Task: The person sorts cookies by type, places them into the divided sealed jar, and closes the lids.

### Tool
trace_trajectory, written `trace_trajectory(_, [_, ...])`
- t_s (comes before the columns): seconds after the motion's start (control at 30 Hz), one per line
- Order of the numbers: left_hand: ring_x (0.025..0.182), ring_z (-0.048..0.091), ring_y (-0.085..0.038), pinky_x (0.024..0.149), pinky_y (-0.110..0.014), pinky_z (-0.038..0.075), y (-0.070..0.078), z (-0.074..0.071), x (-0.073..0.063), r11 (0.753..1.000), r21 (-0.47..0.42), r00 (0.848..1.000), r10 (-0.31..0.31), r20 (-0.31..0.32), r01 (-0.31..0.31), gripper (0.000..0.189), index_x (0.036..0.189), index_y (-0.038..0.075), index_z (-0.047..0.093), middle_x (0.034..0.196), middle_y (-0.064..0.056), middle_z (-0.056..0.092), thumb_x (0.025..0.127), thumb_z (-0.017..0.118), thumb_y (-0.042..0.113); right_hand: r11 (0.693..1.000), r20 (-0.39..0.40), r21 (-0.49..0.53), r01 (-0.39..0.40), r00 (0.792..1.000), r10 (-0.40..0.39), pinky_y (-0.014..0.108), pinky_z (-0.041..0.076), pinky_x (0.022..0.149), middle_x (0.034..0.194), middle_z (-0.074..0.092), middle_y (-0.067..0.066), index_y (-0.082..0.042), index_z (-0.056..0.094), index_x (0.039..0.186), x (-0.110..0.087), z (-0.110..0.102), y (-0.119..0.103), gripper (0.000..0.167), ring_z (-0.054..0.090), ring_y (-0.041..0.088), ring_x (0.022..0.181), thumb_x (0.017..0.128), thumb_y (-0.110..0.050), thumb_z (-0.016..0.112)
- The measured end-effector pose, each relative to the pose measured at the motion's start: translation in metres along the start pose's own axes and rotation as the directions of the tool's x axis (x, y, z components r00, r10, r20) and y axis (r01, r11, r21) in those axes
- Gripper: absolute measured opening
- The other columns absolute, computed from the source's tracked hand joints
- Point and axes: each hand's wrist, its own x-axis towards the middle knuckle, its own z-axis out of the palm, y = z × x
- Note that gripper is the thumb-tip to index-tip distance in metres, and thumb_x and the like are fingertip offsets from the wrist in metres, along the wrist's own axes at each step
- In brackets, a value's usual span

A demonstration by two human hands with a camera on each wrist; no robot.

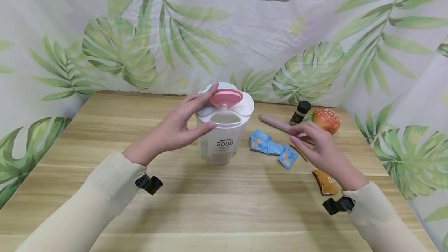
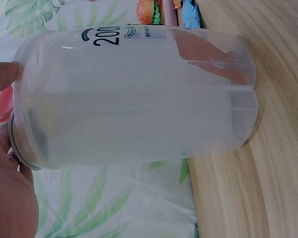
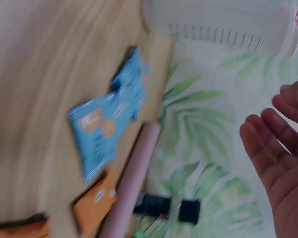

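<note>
A translucent plastic storage container [image 1: 222, 137] marked 2000 stands upright on the table, its pink flip cap [image 1: 227, 97] raised and the pour opening uncovered. My left hand [image 1: 173, 127] holds its white lid [image 1: 247, 106], with the thumb at the rim of the opening and a finger against the cap. Through the wall, the left wrist view shows a brown-orange shape [image 2: 213, 57] low inside. My right hand [image 1: 320, 143] hovers above the sachets with nothing in it, fingers loosely bent. Below and beside it lie several blue sachets [image 1: 259, 144] and an orange sachet [image 1: 324, 182].
A pale pink stick [image 1: 274, 123] lies behind the blue sachets. Beyond it stand a small black-capped bottle [image 1: 300, 114] and a toy burger [image 1: 326, 119]. Another orange packet edge [image 3: 20, 228] shows low in the right wrist view. A leaf-print curtain [image 1: 196, 26] hangs behind the wooden table [image 1: 224, 213].
</note>
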Motion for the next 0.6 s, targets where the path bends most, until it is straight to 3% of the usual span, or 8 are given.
trace_trajectory(0.17, [0.141,0.047,-0.026,0.120,-0.050,0.040,0.000,0.000,0.001,1.000,0.001,1.000,0.002,0.000,-0.002,0.088,0.167,0.017,0.028,0.134,-0.004,0.069,0.094,0.077,0.011,0.985,0.091,-0.066,-0.159,0.982,0.165,0.016,0.059,0.076,0.101,0.074,0.005,-0.007,0.074,0.112,-0.030,-0.010,0.020,0.015,0.063,-0.005,0.088,0.098,-0.001,0.070])
trace_trajectory(0.3, [0.140,0.047,-0.025,0.119,-0.050,0.041,0.001,0.000,0.002,1.000,0.003,1.000,0.000,0.001,0.000,0.088,0.167,0.017,0.028,0.136,-0.004,0.068,0.094,0.077,0.012,0.942,0.148,-0.128,-0.310,0.933,0.327,0.024,0.060,0.071,0.103,0.074,0.012,-0.001,0.072,0.115,-0.053,-0.018,0.035,0.016,0.068,0.007,0.090,0.101,-0.007,0.069])
trace_trajectory(0.4, [0.140,0.047,-0.025,0.118,-0.050,0.042,0.002,0.000,0.002,1.000,0.001,1.000,-0.007,0.005,0.007,0.088,0.167,0.018,0.028,0.138,-0.004,0.067,0.095,0.077,0.013,0.892,0.209,-0.195,-0.407,0.872,0.443,0.037,0.063,0.074,0.109,0.072,0.021,0.007,0.068,0.120,-0.068,-0.025,0.046,0.027,0.071,0.026,0.094,0.100,-0.011,0.070])
trace_trajectory(0.47, [0.140,0.047,-0.024,0.118,-0.050,0.042,0.002,0.000,0.002,1.000,0.001,1.000,-0.012,0.007,0.012,0.088,0.167,0.019,0.027,0.139,-0.004,0.066,0.095,0.077,0.014,0.853,0.265,-0.234,-0.466,0.813,0.518,0.046,0.063,0.078,0.113,0.070,0.028,0.011,0.063,0.123,-0.076,-0.029,0.054,0.036,0.071,0.036,0.096,0.100,-0.015,0.071])
trace_trajectory(0.53, [0.140,0.047,-0.024,0.118,-0.050,0.042,0.002,0.000,0.001,1.000,0.002,1.000,-0.013,0.006,0.013,0.088,0.167,0.018,0.027,0.140,-0.004,0.066,0.094,0.077,0.013,0.813,0.317,-0.260,-0.521,0.749,0.581,0.049,0.062,0.079,0.114,0.068,0.031,0.013,0.060,0.127,-0.083,-0.032,0.061,0.044,0.070,0.037,0.096,0.100,-0.020,0.072])
trace_trajectory(0.6, [0.140,0.047,-0.025,0.118,-0.050,0.042,0.002,0.000,0.000,1.000,0.002,1.000,-0.015,0.005,0.015,0.088,0.167,0.017,0.027,0.139,-0.004,0.066,0.094,0.077,0.013,0.784,0.352,-0.270,-0.560,0.700,0.621,0.043,0.061,0.077,0.114,0.067,0.030,0.014,0.057,0.129,-0.088,-0.034,0.067,0.049,0.069,0.032,0.095,0.100,-0.024,0.072])
